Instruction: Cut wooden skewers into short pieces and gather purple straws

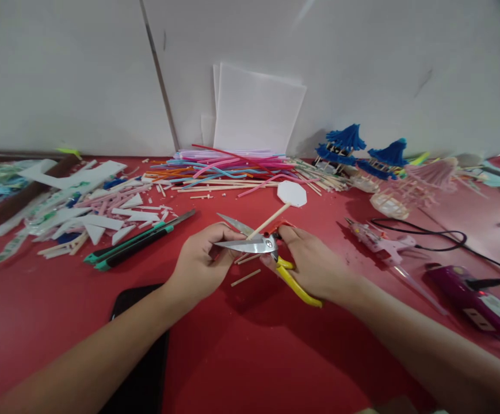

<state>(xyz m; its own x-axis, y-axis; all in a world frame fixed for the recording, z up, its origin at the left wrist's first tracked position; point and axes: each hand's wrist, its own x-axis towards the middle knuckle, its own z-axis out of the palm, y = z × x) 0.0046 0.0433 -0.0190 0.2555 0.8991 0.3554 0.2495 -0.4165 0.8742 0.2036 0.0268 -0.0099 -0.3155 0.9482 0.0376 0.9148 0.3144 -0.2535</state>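
Observation:
My right hand point(308, 253) grips yellow-handled scissors point(297, 284), their blades parted and pointing left. Between the blades lies a thin wooden stick point(271, 220), slanting up and right to a white octagonal piece point(292, 194); I cannot tell whether the two are joined. My left hand point(204, 253) is closed, its fingertips at the near end of the stick by the blades. Below the hands, a short cut stick point(245, 278) rests on the red table point(228, 351), with more short pieces partly hidden behind the fingers.
Two green-and-black cutters point(140, 241) and a pile of scraps point(90, 213) lie left. Coloured pipe cleaners point(228, 164) and white sheets point(258, 109) are at the back. Right are small blue-roofed models point(344, 141), a glue gun point(379, 241) and a purple corded device point(474, 299).

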